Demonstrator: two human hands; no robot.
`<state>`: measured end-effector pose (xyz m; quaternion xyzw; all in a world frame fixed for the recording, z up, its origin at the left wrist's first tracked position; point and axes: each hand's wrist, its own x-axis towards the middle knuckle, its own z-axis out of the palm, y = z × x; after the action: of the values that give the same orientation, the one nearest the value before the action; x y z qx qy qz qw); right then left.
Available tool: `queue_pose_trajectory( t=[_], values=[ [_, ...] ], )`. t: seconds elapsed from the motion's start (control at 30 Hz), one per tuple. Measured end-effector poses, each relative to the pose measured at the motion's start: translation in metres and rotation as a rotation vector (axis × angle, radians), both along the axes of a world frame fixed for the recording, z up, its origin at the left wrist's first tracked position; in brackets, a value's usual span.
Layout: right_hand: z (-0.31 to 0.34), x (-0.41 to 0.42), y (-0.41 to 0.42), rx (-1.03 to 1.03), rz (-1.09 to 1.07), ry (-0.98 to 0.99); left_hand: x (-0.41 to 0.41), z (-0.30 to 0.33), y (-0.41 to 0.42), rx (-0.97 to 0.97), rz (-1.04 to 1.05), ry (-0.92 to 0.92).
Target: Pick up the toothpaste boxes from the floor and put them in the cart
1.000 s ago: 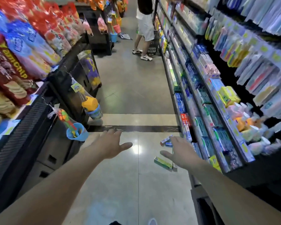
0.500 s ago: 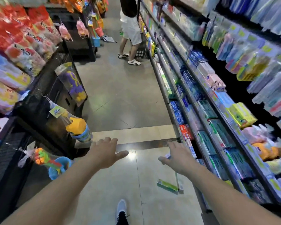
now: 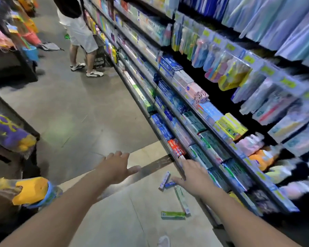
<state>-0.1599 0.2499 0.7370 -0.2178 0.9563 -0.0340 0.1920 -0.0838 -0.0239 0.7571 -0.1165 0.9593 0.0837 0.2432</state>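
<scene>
- Four toothpaste boxes point(image 3: 173, 215) are seen on the floor point(image 3: 100, 122) by the shelf point(image 3: 169, 154) foot, below the right hand point(image 3: 193, 177), which is nearer.
- Long axes are mixed.
- Both hands, left hand point(image 3: 115, 167) included, are spread, holding nothing.
- No cart is seen.

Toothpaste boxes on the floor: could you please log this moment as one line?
phase: reaching | left hand: open, empty | right hand: open, empty | toothpaste boxes: on floor by shelf | cart: unseen

No legible text anywhere. Printing present on the toothpaste boxes point(image 3: 173, 215) on the floor and on the boxed stock along the shelves point(image 3: 169, 111), but too blurred to read. Yellow price tags point(image 3: 267, 70) likewise smeared.
</scene>
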Motion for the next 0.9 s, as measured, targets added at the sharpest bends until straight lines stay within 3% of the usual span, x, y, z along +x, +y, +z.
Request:
queue_pose_trajectory(
  t=[0.47, 0.9],
  values=[
    [0.007, -0.107, 0.103, 0.026, -0.379, -0.013, -0.216, 0.012, 0.119, 0.029, -0.501, 0.034],
    [0.001, -0.153, 0.087, 0.008, -0.882, -0.144, -0.372, 0.001, 0.150, 0.038, -0.969, -0.074]
  ],
)
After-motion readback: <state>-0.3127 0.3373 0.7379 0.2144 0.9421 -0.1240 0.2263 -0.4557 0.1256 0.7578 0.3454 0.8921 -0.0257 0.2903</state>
